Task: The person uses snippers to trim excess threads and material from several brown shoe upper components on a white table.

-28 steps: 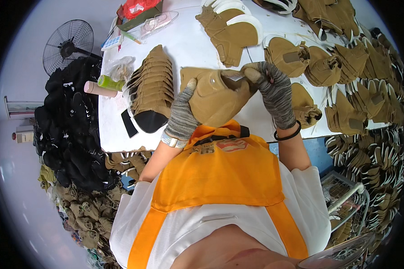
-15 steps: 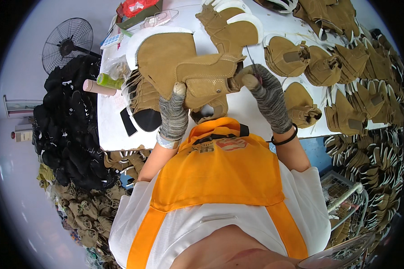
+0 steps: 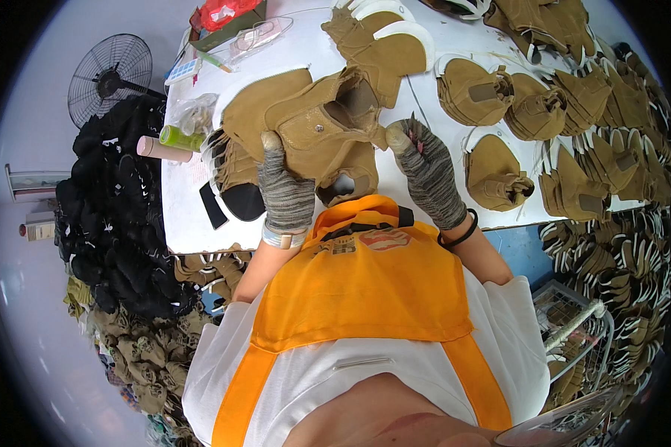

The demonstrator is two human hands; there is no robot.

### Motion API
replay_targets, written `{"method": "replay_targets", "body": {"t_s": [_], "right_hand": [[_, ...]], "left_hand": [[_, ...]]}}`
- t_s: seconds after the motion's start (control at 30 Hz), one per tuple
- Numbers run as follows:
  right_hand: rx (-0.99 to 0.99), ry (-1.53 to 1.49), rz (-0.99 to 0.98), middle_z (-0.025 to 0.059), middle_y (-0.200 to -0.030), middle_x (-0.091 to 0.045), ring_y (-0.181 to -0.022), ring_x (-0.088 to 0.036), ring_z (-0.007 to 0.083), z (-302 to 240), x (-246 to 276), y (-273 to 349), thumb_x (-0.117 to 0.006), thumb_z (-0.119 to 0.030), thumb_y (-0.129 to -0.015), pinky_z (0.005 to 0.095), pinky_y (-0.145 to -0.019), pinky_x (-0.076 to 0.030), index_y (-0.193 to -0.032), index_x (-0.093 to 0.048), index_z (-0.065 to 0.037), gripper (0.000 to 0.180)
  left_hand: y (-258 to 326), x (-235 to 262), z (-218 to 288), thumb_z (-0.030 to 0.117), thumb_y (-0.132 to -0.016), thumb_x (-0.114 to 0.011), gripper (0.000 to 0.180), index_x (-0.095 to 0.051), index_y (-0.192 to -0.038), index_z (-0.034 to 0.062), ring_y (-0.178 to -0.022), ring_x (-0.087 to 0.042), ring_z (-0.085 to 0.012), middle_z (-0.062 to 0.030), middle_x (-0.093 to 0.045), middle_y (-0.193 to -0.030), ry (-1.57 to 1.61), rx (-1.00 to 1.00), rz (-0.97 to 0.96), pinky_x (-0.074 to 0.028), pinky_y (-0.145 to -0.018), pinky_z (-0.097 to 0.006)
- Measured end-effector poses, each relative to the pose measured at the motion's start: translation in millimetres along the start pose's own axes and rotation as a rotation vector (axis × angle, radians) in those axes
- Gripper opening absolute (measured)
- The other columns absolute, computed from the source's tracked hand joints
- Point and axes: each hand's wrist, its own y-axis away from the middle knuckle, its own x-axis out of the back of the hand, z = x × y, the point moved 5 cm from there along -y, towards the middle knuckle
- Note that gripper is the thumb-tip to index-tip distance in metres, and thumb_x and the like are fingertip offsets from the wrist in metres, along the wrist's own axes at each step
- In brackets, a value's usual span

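My left hand (image 3: 285,190), in a grey knitted glove with the thumb tip bare, grips a tan suede shoe upper (image 3: 306,112) from its near side. The upper has a white curved edge, a metal snap and a collar opening that gapes toward the far right. My right hand (image 3: 431,175), gloved alike, is closed, its thumb at the upper's right edge. A small dark pointed thing (image 3: 415,128) with a bit of red shows at its fingers; its kind is unclear. Under the held upper lie more tan uppers (image 3: 350,179), partly hidden.
Stacked tan uppers (image 3: 473,93) cover the table's right side. On the left lie a green bottle (image 3: 180,138), a pink bottle (image 3: 160,149), a black phone-like slab (image 3: 213,205) and a white calculator (image 3: 183,71). A fan (image 3: 110,78) stands beyond a black shoe pile (image 3: 115,201).
The held upper has turned so its collar opening now faces up and shows its inside. Both hands have shifted slightly left, and the right thumb has come against the upper's edge.
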Motion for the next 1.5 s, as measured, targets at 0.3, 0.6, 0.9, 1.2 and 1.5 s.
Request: {"method": "replay_targets", "body": {"t_s": [0.3,0.6,0.9,1.2,1.5], "right_hand": [[-0.225,-0.179,-0.009,-0.0048,-0.077,-0.055,-0.068,-0.044,0.0029,8,4,-6,-0.060,-0.037,-0.090,0.0169,-0.062,-0.038,-0.105,-0.065,-0.006,0.035],[-0.214,-0.136,-0.073,-0.0044,-0.079,-0.056,-0.068,-0.049,0.0046,3,5,3,-0.061,-0.033,-0.089,0.0184,-0.062,-0.039,-0.106,-0.063,-0.005,0.033],[-0.236,-0.298,0.015,-0.0048,-0.071,-0.051,-0.063,-0.046,0.0047,0,-4,2,-0.059,-0.032,-0.090,0.0194,-0.057,-0.038,-0.095,-0.060,-0.007,0.025],[-0.236,-0.367,-0.021,-0.0058,-0.070,-0.044,-0.060,-0.039,0.0039,23,7,-6,-0.054,-0.029,-0.093,0.0189,-0.055,-0.031,-0.098,-0.059,-0.006,0.025],[-0.188,-0.419,-0.064,-0.0057,-0.072,-0.046,-0.063,-0.040,0.0040,30,12,-3,-0.054,-0.034,-0.093,0.0194,-0.057,-0.033,-0.104,-0.061,-0.003,0.033]], "left_hand": [[7,-19,12,0.054,-0.087,-0.055,0.069,-0.043,-0.125,-0.0028,-0.104,-0.059,-0.0246,-0.0162,-0.056,-0.116,-0.517,-0.231,-0.046,-0.051,-0.087,-0.037],[5,-13,-3,0.043,-0.092,-0.051,0.057,-0.041,-0.132,0.0038,-0.120,-0.048,-0.0278,-0.0121,-0.049,-0.130,0.022,0.145,-0.055,-0.040,-0.103,-0.044],[2,0,-21,0.046,-0.094,-0.045,0.060,-0.034,-0.137,0.0057,-0.125,-0.043,-0.0332,-0.0165,-0.042,-0.137,0.330,0.351,-0.050,-0.038,-0.104,-0.051],[3,-4,-22,0.054,-0.092,-0.044,0.069,-0.032,-0.137,0.0039,-0.125,-0.043,-0.0327,-0.0176,-0.041,-0.136,0.345,0.359,-0.081,-0.037,-0.105,-0.049],[-2,-1,-15,0.054,-0.092,-0.041,0.066,-0.034,-0.137,0.0059,-0.126,-0.041,-0.0304,-0.0171,-0.040,-0.137,0.251,0.317,-0.143,-0.035,-0.105,-0.050]]}}
